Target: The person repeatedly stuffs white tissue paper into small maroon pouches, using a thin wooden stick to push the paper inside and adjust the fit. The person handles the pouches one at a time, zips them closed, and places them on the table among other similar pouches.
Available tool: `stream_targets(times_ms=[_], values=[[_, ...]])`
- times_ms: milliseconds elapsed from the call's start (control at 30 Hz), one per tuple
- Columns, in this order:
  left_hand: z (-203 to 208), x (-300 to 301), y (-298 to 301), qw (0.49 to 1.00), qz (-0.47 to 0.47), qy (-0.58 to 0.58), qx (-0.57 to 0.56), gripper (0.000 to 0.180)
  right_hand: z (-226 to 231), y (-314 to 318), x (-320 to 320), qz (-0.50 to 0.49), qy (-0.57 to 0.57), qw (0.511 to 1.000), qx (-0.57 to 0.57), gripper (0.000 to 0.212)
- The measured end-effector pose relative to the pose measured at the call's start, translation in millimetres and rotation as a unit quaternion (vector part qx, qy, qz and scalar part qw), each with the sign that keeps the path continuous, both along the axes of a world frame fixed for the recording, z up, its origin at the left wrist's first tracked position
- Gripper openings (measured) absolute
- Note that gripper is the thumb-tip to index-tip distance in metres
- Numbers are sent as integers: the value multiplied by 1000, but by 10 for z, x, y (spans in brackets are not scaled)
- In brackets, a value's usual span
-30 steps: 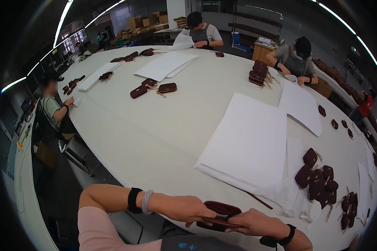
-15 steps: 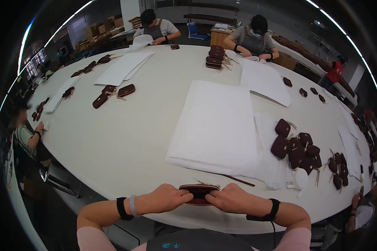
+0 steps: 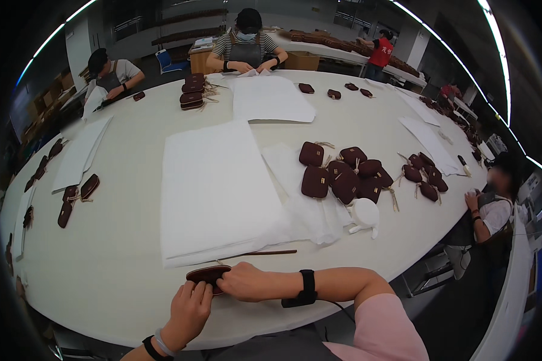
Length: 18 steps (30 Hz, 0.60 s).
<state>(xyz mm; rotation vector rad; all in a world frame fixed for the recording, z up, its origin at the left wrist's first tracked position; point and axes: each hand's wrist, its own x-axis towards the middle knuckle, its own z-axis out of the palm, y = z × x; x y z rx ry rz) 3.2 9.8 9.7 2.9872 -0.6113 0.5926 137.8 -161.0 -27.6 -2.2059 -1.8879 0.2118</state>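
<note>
A small dark maroon zip pouch [image 3: 203, 275] lies on the white table [image 3: 102, 265] near its front edge. My left hand [image 3: 188, 311] grips the pouch's near end with the fingers curled over it. My right hand [image 3: 249, 282] covers the pouch's right end and holds it down; a black watch sits on that wrist. A thin brown stick [image 3: 259, 254] lies just beyond the hands, by the edge of a large stack of white paper sheets [image 3: 214, 186].
A pile of several maroon pouches [image 3: 343, 174] lies on white tissue to the right, with a white cup-like object [image 3: 364, 213] near it. More pouches [image 3: 75, 198] lie at the left. Other people sit around the table, at the far side [image 3: 246, 45] and the right [image 3: 494, 204].
The view has swung left to right across the table. My hands stay on the pouch, which now rests on the table with my right hand over it.
</note>
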Motion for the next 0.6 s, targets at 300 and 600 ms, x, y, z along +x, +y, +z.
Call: stream_targets(times_ms=[300, 600], values=[[7, 11, -190, 996, -74, 36, -25, 13, -55, 143, -37, -15, 3, 1000, 23, 11], [-293, 121, -186, 980, -12, 161, -120, 17, -439, 96, -173, -80, 15, 996, 49, 13]])
